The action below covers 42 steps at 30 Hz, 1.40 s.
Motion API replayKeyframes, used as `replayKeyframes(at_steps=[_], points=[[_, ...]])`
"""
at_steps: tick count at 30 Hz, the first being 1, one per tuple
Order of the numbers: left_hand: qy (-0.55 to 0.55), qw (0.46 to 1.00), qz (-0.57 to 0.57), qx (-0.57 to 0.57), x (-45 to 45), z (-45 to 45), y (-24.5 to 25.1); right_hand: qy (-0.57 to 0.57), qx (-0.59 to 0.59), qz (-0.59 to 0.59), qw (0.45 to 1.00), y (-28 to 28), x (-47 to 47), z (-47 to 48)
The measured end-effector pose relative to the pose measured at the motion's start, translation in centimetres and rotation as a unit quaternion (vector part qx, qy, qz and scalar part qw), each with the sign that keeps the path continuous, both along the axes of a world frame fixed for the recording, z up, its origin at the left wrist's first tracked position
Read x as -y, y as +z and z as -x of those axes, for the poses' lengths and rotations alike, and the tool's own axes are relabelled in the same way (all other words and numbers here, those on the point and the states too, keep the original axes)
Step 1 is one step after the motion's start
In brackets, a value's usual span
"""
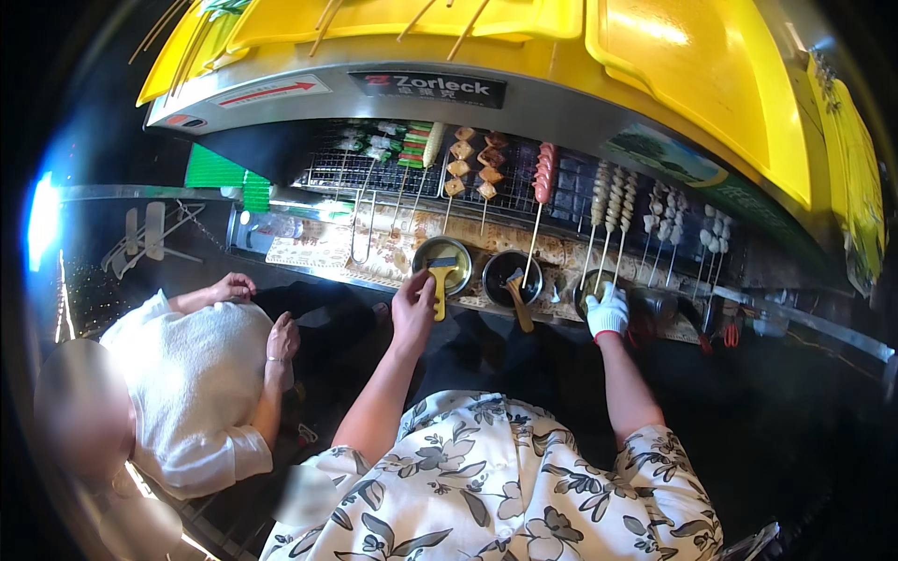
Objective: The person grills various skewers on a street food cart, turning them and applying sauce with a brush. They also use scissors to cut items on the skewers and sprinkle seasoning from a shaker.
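Note:
My left hand [415, 303] is bare and holds a yellow-handled basting brush [440, 291], its dark bristles over a metal bowl of yellowish liquid [459, 256]. My right hand [607, 312], in a white glove with a red cuff, is at the stick ends of the spiral-cut skewers [617, 200], above a dark bowl [584, 298]; its exact grip is unclear. Between my hands, a second brush [520, 301] rests in a metal bowl of dark sauce [493, 280]. A scored sausage skewer [544, 179] lies on the grill grate [561, 200], its stick reaching over that bowl.
Tofu-like cube skewers [459, 158], a corn skewer [433, 144] and green vegetable skewers [382, 140] lie at the left of the grill. Pale skewers [666, 214] lie at the right. Yellow trays [687, 91] stand above. A seated person [196, 393] is at the left.

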<state>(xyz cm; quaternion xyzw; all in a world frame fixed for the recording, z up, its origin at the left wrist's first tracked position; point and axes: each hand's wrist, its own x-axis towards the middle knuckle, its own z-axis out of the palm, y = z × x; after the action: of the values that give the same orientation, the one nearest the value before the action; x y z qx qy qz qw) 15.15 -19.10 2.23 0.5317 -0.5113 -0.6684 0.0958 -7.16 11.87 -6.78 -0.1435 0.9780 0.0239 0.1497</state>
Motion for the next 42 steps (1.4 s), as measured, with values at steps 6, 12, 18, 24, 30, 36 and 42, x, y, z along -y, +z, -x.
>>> replayKeyframes(at_steps=[6,12,18,24,30,36,42], points=[[0.013,0.998,0.056,0.011,1.9,6.3,-0.1,0.052,0.023,-0.017,0.998,-3.0,-0.6,1.8],[0.044,0.993,0.093,-0.055,1.8,7.5,-2.6,-0.114,0.039,0.164,0.979,-3.0,-1.6,2.5],[0.058,0.991,0.080,-0.095,0.4,7.9,-2.8,-0.252,0.249,0.375,0.857,4.7,-3.9,-4.7],[0.086,0.989,0.054,-0.109,0.1,7.1,-2.9,-0.011,0.242,0.488,0.839,18.0,9.2,-1.5],[0.050,0.982,0.147,-0.111,0.5,8.3,-4.4,-0.090,0.362,0.468,0.801,18.1,28.3,9.6],[0.027,0.989,0.122,-0.076,0.2,7.4,-3.1,-0.072,0.338,0.380,0.858,16.2,33.4,11.1],[0.051,0.993,0.056,-0.087,0.3,6.8,-3.6,-0.043,0.320,0.338,0.884,17.6,32.6,9.0]])
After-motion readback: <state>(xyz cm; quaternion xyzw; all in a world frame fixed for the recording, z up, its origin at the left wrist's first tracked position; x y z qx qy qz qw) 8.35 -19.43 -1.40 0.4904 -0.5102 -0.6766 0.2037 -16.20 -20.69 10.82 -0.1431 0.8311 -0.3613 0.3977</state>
